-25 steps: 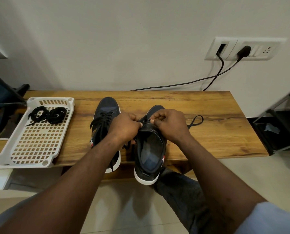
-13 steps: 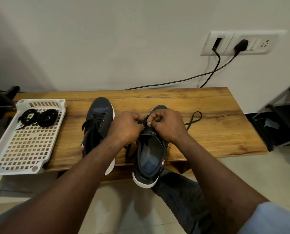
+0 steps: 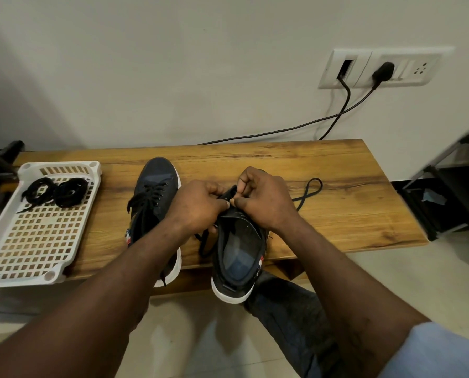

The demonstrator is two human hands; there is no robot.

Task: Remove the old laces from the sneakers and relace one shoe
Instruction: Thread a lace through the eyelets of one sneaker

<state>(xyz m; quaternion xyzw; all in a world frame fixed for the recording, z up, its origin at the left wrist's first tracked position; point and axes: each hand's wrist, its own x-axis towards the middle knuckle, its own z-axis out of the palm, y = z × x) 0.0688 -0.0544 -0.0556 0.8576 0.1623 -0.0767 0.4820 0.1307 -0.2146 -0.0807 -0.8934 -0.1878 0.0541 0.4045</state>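
Two dark navy sneakers with white soles sit on the wooden bench [image 3: 337,214]. The left sneaker [image 3: 153,197] is laced with a black lace. The right sneaker [image 3: 237,255] hangs its heel over the bench's front edge. My left hand [image 3: 198,204] and my right hand [image 3: 263,197] meet over its tongue, both pinching its black lace [image 3: 308,190] at the eyelets. One loop of that lace trails right on the bench, another hangs left of the shoe. The toe of this sneaker is hidden under my hands.
A white perforated tray [image 3: 34,241] at the bench's left end holds two coiled black laces [image 3: 54,190]. Two black cables [image 3: 282,129] run from a wall socket [image 3: 380,68] down behind the bench. A dark metal rack [image 3: 451,192] stands to the right. My knee is below the bench.
My hands stay on the right sneaker's lace, fingers shifting slightly at the eyelets. The view has drifted a little, so the tray sits further left.
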